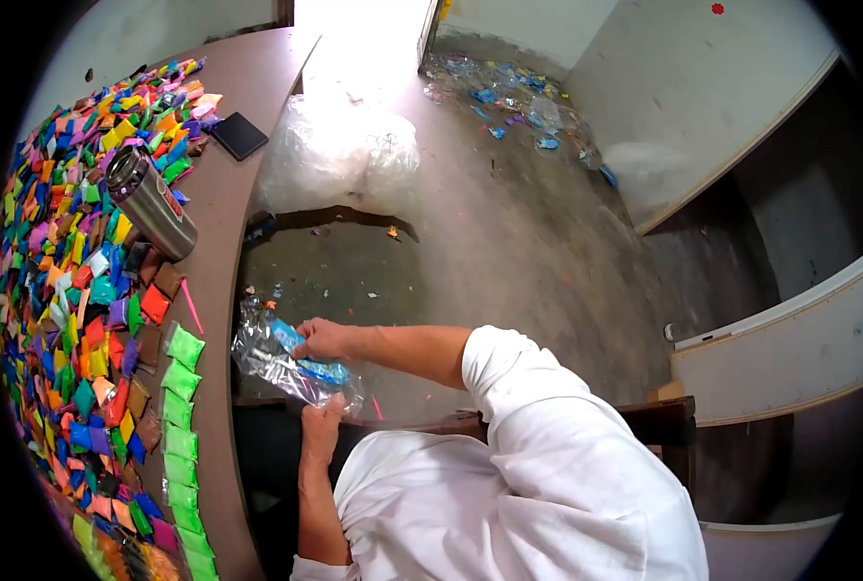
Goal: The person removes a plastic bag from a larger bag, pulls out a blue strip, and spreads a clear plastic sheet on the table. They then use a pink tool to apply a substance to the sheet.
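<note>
Both hands on clear crinkly plastic bag (291,366) w/ blue strip inside.
Right hand (323,339) pinches top edge, left hand (322,423) fingers clamped on near edge, beside brown table (220,223).

Single view only, from the camera on my head. It looks steeply down and forward over my white sleeves, close to my hands. Strong fisheye: dark corners, the desk (223,194) curving along the left edge, concrete floor (528,252) filling the middle and far field.

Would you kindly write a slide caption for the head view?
Both hands, left hand and right hand, hold a clear plastic packet beside a table covered in colourful sachets.
</note>
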Action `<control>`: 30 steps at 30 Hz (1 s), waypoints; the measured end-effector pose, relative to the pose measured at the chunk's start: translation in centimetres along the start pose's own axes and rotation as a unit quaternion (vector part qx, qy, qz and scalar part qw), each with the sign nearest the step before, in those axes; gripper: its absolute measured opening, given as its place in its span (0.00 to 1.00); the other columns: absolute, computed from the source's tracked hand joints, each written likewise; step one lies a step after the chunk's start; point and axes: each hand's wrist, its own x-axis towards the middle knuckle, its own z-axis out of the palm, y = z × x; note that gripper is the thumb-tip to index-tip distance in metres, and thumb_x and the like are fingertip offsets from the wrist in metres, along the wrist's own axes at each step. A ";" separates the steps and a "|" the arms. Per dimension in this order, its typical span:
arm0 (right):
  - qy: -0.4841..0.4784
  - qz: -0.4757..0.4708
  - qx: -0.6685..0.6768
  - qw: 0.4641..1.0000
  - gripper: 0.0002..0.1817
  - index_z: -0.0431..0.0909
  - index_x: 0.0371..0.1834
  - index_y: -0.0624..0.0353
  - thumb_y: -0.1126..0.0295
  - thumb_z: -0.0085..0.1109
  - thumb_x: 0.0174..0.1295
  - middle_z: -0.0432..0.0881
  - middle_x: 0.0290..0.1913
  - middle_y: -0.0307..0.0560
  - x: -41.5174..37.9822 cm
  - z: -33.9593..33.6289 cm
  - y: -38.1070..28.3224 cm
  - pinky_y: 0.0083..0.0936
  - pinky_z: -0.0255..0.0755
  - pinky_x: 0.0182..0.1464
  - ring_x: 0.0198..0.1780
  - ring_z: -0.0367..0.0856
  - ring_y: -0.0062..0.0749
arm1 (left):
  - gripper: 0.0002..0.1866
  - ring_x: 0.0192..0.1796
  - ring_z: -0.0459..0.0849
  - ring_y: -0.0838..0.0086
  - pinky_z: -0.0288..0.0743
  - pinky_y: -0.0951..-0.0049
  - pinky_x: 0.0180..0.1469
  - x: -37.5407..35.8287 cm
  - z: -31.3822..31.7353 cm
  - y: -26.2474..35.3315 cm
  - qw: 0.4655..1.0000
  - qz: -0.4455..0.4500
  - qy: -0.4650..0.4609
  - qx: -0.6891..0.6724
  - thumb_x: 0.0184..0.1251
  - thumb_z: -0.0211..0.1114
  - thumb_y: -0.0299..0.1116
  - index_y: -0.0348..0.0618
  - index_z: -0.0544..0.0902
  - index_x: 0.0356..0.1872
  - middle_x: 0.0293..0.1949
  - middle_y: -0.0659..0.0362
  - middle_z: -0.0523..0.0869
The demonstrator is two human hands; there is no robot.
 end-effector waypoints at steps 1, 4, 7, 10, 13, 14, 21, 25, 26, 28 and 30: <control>0.018 -0.032 0.019 0.999 0.07 0.82 0.36 0.60 0.71 0.67 0.58 0.81 0.30 0.35 -0.7 0.2 -0.6 0.22 0.70 0.34 0.31 0.76 0.17 | 0.19 0.32 0.77 0.80 0.71 0.74 0.37 0.2 -0.1 -0.4 1.000 -0.013 0.011 0.020 0.73 0.59 0.42 0.33 0.83 0.31 0.28 0.64 0.83; 0.072 -0.119 0.026 0.990 0.08 0.81 0.38 0.61 0.72 0.63 0.57 0.82 0.32 0.37 -0.6 -0.6 -0.7 0.22 0.71 0.33 0.31 0.77 0.19 | 0.19 0.28 0.75 0.81 0.67 0.77 0.32 0.5 0.2 -1.0 0.993 -0.004 0.052 -0.104 0.73 0.60 0.43 0.36 0.84 0.31 0.25 0.65 0.80; 0.079 -0.081 0.070 0.991 0.09 0.82 0.40 0.59 0.71 0.60 0.57 0.81 0.31 0.38 -3.0 -0.9 -2.3 0.23 0.73 0.30 0.29 0.78 0.23 | 0.19 0.26 0.72 0.82 0.62 0.80 0.29 0.9 -0.5 -1.8 0.973 -0.033 0.078 -0.214 0.74 0.59 0.44 0.37 0.83 0.31 0.23 0.66 0.76; 0.107 -0.058 0.090 0.989 0.09 0.82 0.38 0.59 0.69 0.57 0.58 0.79 0.27 0.38 -4.3 -1.4 -2.7 0.23 0.73 0.25 0.26 0.77 0.23 | 0.19 0.28 0.74 0.81 0.65 0.80 0.31 1.4 -0.5 -1.3 0.966 -0.049 0.088 -0.240 0.74 0.59 0.44 0.36 0.82 0.32 0.24 0.65 0.77; 0.127 -0.094 0.023 0.987 0.11 0.82 0.33 0.61 0.64 0.58 0.64 0.77 0.23 0.38 -4.7 -4.2 -2.1 0.24 0.71 0.25 0.23 0.74 0.22 | 0.18 0.27 0.70 0.83 0.62 0.79 0.30 1.8 0.4 -0.2 0.955 -0.080 0.157 -0.237 0.77 0.56 0.44 0.43 0.78 0.28 0.26 0.66 0.75; 0.110 -0.083 0.026 0.990 0.11 0.81 0.32 0.60 0.64 0.56 0.67 0.76 0.23 0.38 -5.2 -5.1 -2.4 0.23 0.70 0.25 0.23 0.74 0.22 | 0.19 0.27 0.70 0.83 0.62 0.80 0.29 1.8 0.2 -0.2 0.966 -0.081 0.143 -0.200 0.77 0.55 0.46 0.43 0.79 0.29 0.26 0.66 0.75; 0.058 -0.042 0.022 0.997 0.04 0.79 0.38 0.56 0.68 0.57 0.66 0.79 0.26 0.35 -6.6 -6.9 -3.7 0.19 0.71 0.29 0.28 0.79 0.21 | 0.24 0.27 0.69 0.84 0.63 0.80 0.31 1.3 -1.0 -1.0 0.984 -0.060 0.112 -0.122 0.77 0.54 0.49 0.34 0.83 0.39 0.24 0.68 0.73; 0.040 -0.033 0.025 0.998 0.06 0.79 0.37 0.54 0.65 0.57 0.67 0.80 0.29 0.34 -5.4 -7.3 -3.9 0.18 0.69 0.29 0.29 0.80 0.20 | 0.24 0.28 0.69 0.85 0.64 0.80 0.31 1.0 -1.3 -1.6 0.985 -0.031 0.103 -0.138 0.77 0.53 0.49 0.34 0.84 0.39 0.24 0.69 0.72; 0.047 -0.029 0.035 0.998 0.07 0.79 0.37 0.53 0.62 0.57 0.68 0.81 0.30 0.34 -5.2 -7.5 -4.1 0.18 0.70 0.30 0.29 0.80 0.20 | 0.25 0.29 0.71 0.83 0.66 0.78 0.32 0.7 -1.4 -1.5 0.986 -0.038 0.103 -0.122 0.77 0.53 0.49 0.35 0.83 0.36 0.24 0.67 0.75; 0.048 -0.029 0.036 0.998 0.13 0.75 0.33 0.51 0.55 0.55 0.71 0.78 0.31 0.33 -5.0 -6.9 -5.3 0.20 0.71 0.31 0.33 0.81 0.22 | 0.26 0.28 0.72 0.81 0.68 0.75 0.32 0.5 -1.5 -1.7 0.991 -0.031 0.107 -0.079 0.78 0.52 0.50 0.35 0.80 0.30 0.23 0.64 0.76; 0.054 -0.030 0.022 0.998 0.14 0.76 0.35 0.51 0.54 0.55 0.71 0.78 0.32 0.33 -5.0 -6.0 -6.5 0.19 0.70 0.31 0.33 0.81 0.22 | 0.26 0.28 0.71 0.80 0.67 0.75 0.32 0.3 -1.7 -1.9 0.991 -0.025 0.107 -0.077 0.78 0.52 0.50 0.35 0.79 0.30 0.23 0.64 0.75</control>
